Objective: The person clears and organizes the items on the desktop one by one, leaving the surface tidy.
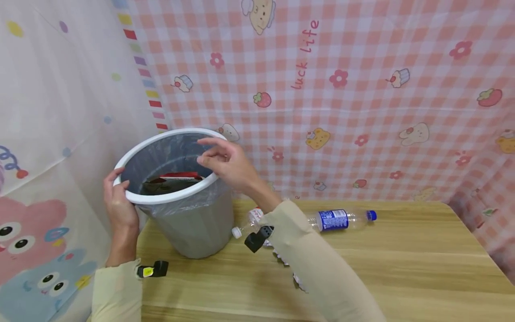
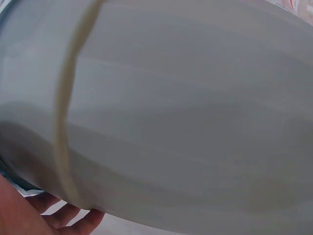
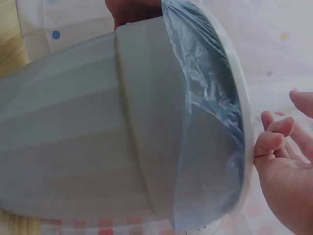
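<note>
A grey trash bin (image 1: 193,230) stands at the table's left end, with a white rim and a thin translucent liner (image 3: 205,132) folded over its outside. Dark contents and a red-and-white packet (image 1: 179,176) lie inside it. My left hand (image 1: 120,208) grips the rim at the left side; in the left wrist view its fingers (image 2: 66,215) lie along the bin's outer wall. Over the right part of the mouth is my right hand (image 1: 229,163), its fingers loosely bent and holding nothing. The right wrist view has that hand right at the rim (image 3: 249,142).
Right of the bin, a clear bottle with a white cap (image 1: 237,232) is partly behind my right sleeve. A clear bottle with a blue label (image 1: 333,220) and blue cap lies farther right. Crumpled wrapper bits (image 1: 298,282) show beside the sleeve. Patterned cloth walls (image 1: 362,112) rise behind and left.
</note>
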The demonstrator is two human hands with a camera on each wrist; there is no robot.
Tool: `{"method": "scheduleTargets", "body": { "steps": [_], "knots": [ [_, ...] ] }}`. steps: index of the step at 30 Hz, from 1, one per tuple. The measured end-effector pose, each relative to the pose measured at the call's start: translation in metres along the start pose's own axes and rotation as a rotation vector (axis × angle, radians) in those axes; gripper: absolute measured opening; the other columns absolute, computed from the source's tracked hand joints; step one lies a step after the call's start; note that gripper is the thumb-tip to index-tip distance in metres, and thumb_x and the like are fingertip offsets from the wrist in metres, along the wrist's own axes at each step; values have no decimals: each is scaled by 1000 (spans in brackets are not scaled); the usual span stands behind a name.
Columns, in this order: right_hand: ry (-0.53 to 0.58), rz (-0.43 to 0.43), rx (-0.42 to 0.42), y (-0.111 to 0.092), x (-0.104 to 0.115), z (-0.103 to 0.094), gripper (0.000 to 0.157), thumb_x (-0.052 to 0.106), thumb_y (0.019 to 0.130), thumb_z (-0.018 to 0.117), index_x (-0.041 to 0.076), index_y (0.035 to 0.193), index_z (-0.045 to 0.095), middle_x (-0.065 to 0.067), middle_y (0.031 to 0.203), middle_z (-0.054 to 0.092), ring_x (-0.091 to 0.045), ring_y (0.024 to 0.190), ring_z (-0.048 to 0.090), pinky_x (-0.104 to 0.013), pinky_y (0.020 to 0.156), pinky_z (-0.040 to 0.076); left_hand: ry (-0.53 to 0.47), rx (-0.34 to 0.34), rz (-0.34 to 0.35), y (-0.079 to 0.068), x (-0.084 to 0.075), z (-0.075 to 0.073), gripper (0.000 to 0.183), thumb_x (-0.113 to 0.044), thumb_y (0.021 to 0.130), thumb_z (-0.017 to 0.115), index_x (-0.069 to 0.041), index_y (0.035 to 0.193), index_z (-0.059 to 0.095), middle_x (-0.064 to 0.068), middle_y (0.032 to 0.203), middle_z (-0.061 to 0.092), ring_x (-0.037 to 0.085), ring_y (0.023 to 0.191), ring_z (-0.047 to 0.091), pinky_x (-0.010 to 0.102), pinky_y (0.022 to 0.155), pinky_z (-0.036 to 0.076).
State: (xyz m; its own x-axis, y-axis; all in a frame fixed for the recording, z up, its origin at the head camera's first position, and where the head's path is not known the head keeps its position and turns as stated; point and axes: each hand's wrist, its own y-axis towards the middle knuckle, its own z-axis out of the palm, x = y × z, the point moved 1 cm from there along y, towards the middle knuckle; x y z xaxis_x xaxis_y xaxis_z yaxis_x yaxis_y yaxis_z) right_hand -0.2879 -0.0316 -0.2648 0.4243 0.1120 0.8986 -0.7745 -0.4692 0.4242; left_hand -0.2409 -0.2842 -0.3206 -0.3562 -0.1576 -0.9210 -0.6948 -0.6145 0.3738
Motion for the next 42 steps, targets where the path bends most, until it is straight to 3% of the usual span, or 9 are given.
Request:
{"method": "scheduleTargets", "body": {
  "steps": [7, 14, 20, 23, 35, 42],
  "knots": [
    [78, -6, 20, -20, 2, -16, 40, 7, 95, 62, 8, 135, 57, -12, 107, 67, -20, 81, 61, -28, 69, 44, -9, -3, 4, 0, 0, 1, 41, -12, 98, 32, -12, 131, 55, 8, 141, 49, 20, 124, 45, 23, 100, 31],
    [77, -32, 41, -43, 3, -30, 41, 6, 95, 61, 5, 135, 55, -21, 113, 63, -40, 92, 59, -25, 70, 46, -33, -8, -10, 0, 1, -1, 41, -11, 98, 32, -13, 131, 56, 7, 140, 50, 18, 123, 45, 24, 99, 32],
    [37, -84, 77, -60, -1, -45, 43, 3, 94, 58, -2, 136, 51, -28, 115, 60, -17, 86, 61, -24, 68, 45, -14, 8, -24, 0, 1, -2, 40, -14, 100, 31, -15, 133, 54, 7, 140, 48, 17, 121, 46, 25, 99, 34],
    [17, -87, 79, -70, -3, -54, 43, 2, 94, 57, -2, 136, 51, -25, 115, 61, -12, 83, 60, -25, 68, 45, -15, 16, -27, -1, 1, -1, 41, -15, 100, 31, -16, 134, 53, 7, 140, 48, 18, 121, 46, 26, 98, 34],
    [-96, -1, 63, -111, -23, -94, 42, 5, 95, 59, 0, 136, 53, -21, 119, 62, -17, 87, 60, -28, 78, 51, -33, 12, -29, -1, 0, -1, 40, -14, 100, 30, -14, 133, 53, 7, 141, 47, 17, 121, 46, 25, 99, 34],
    [-116, 44, 79, -136, -38, -115, 39, 4, 96, 58, 2, 135, 55, -15, 117, 62, -17, 87, 59, -28, 77, 51, -32, 11, -42, -1, 0, 0, 40, -13, 100, 31, -15, 133, 54, 7, 141, 47, 17, 121, 46, 26, 99, 34]
  ]
}}
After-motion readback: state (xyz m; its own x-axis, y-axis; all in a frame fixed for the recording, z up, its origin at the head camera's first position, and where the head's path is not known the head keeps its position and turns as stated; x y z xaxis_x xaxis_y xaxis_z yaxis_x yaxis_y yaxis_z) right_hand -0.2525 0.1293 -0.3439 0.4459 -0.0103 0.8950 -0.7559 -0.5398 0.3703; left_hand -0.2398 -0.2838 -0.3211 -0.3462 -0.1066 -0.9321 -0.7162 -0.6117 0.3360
